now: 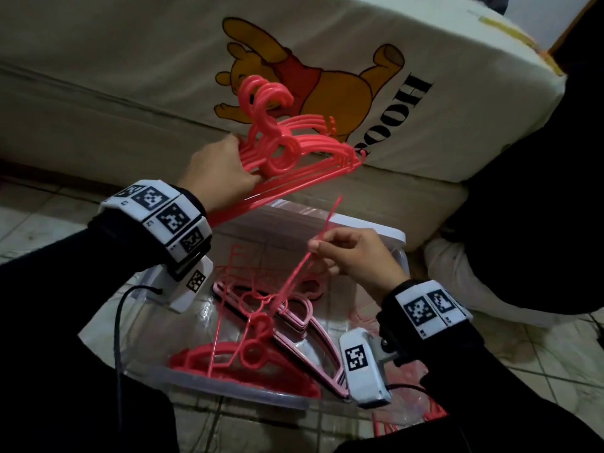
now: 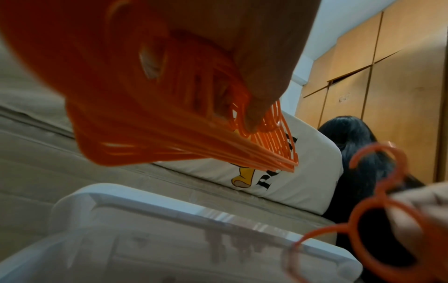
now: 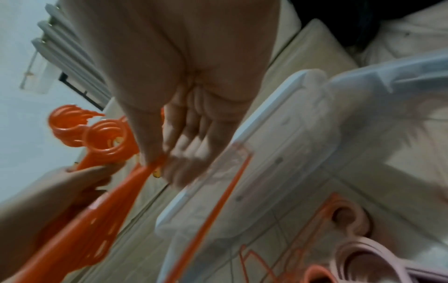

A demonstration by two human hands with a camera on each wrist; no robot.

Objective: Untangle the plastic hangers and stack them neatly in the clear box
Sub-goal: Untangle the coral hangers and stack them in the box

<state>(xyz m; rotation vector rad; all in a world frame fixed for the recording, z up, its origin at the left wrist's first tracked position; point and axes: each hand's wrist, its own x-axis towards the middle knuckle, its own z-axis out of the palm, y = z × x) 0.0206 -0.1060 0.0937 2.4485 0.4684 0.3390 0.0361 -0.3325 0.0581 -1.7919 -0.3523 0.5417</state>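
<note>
Overhead, bundled hangers (image 1: 287,148) hooks up, single hanger (image 1: 261,318) upended

The cream mattress cover (image 1: 441,93) carries black block lettering beside a printed yellow cartoon bear in a red top (image 1: 313,83); in the head view the letters run sideways and read "OOH", with one more letter partly cut off by the held coral hangers (image 1: 294,148); in the left wrist view only the lower part of a few black letters (image 2: 266,183) shows under the hangers, too cut off to read; the white wristbands (image 1: 163,210) and the white camera housings (image 1: 358,358) bear black-and-white square coded markers, which hold patterns and no readable words; small marks below the markers are too tiny to make out.
</note>
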